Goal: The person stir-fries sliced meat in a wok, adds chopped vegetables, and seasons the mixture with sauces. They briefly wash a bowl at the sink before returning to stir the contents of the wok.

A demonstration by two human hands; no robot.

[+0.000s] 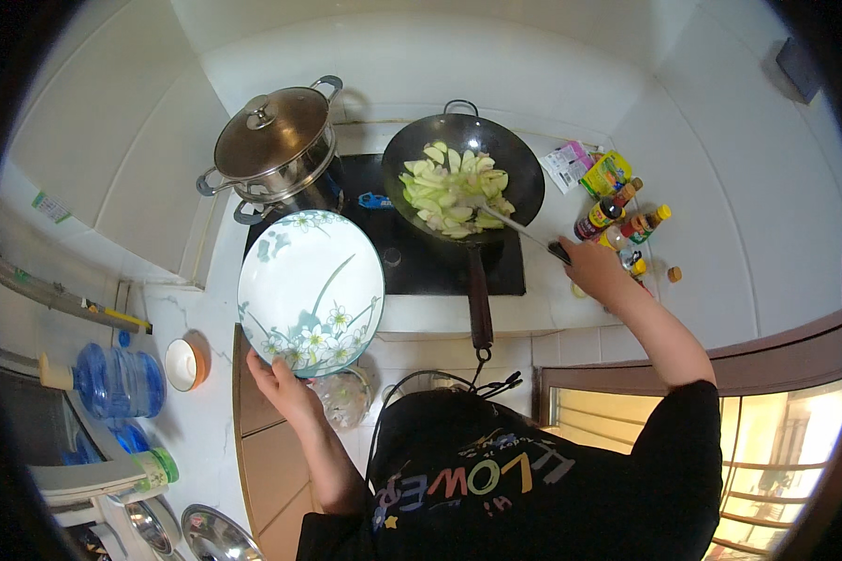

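Note:
My left hand [285, 395] grips the lower rim of a white plate [302, 280] with green edging and painted flowers, held left of the wok, over the left part of the black cooktop [428, 270]. My right hand [593, 266] is closed on the black handle of a metal spatula [521, 230]; its blade lies among the food. Pale green sliced vegetables [456, 186], with small pinkish bits between them, sit in a dark wok [526, 168]. The wok's long brown handle [480, 301] points towards me.
A lidded steel steamer pot [274, 140] stands at the back left. Sauce bottles [598, 218] and seasoning packets [605, 174] crowd the counter at the right. On the left counter are an orange-and-white bowl [182, 365], a blue water jug [119, 381] and a metal basin [217, 536].

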